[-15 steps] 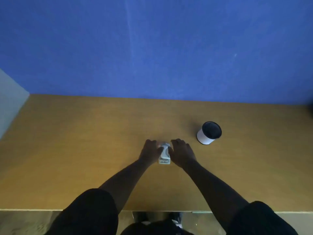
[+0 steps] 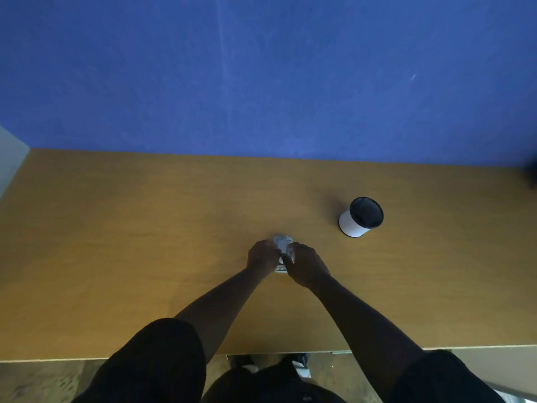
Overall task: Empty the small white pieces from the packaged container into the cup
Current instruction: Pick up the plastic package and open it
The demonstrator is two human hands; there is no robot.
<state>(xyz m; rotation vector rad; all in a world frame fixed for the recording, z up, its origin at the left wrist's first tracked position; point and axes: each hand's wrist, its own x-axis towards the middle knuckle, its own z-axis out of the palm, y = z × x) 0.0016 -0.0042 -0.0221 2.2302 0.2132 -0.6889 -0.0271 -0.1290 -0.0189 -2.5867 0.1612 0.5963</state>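
Gripping the packaged container [image 2: 282, 251] from both sides, left hand [image 2: 262, 256] and right hand [image 2: 305, 265] clamped on it; cup [image 2: 361, 217] sitting off right, nearer the right hand.

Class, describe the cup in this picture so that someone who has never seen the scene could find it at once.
Start from the wide wooden table below the blue wall. Look to the right of the two hands, the left hand and the right hand, which meet on a small pale container near the middle. The cup stands alone there, touched by nothing: a short white cylinder with a dark inside, its mouth open.
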